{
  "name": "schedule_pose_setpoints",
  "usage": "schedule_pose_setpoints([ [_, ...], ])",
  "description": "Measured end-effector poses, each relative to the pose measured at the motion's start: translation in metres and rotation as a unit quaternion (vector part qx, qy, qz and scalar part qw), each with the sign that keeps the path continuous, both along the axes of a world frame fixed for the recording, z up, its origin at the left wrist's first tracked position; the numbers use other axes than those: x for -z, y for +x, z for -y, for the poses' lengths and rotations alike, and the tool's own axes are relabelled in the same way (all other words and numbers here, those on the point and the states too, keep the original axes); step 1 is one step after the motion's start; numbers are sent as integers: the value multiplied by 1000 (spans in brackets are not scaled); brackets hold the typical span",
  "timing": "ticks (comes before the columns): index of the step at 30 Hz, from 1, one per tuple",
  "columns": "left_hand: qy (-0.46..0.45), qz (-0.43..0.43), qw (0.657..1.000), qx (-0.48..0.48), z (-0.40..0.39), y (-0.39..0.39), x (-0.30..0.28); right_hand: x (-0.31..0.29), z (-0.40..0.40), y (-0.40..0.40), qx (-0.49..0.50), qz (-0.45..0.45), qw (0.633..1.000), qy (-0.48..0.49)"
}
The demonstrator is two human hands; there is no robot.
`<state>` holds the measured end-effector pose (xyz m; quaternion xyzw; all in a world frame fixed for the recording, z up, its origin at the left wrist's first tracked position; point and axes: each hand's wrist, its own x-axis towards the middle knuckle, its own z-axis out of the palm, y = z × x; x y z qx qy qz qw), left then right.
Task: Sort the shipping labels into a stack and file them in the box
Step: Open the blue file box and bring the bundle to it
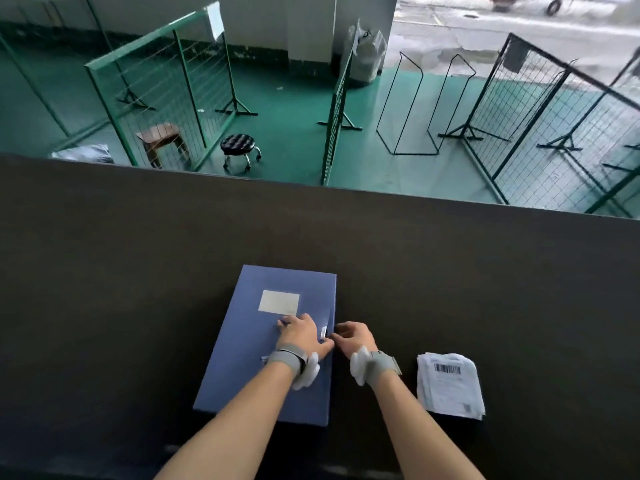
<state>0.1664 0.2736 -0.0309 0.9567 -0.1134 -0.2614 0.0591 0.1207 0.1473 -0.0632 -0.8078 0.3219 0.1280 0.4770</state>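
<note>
The labels (450, 384) are already stacked at lower right on the table (121, 289); filing remains. The closed box (252, 358) lies at centre, pressed by the left hand (303, 336) with fingers spread, its clasp pinched by the right hand (353, 336).

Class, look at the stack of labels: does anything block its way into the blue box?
Yes. The blue box lies closed, both hands at its right edge. The stack of labels waits on the table beside it.
</note>
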Motion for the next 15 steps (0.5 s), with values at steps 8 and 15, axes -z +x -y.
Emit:
schedule_pose_setpoints([
  [8,-149,-76,985,37,-39,40,-47,-19,-16,13,4,-41,998,-46],
  [15,-262,-4,959,-108,-140,88,-95,-25,-44,20,25,-52,993,-100],
])
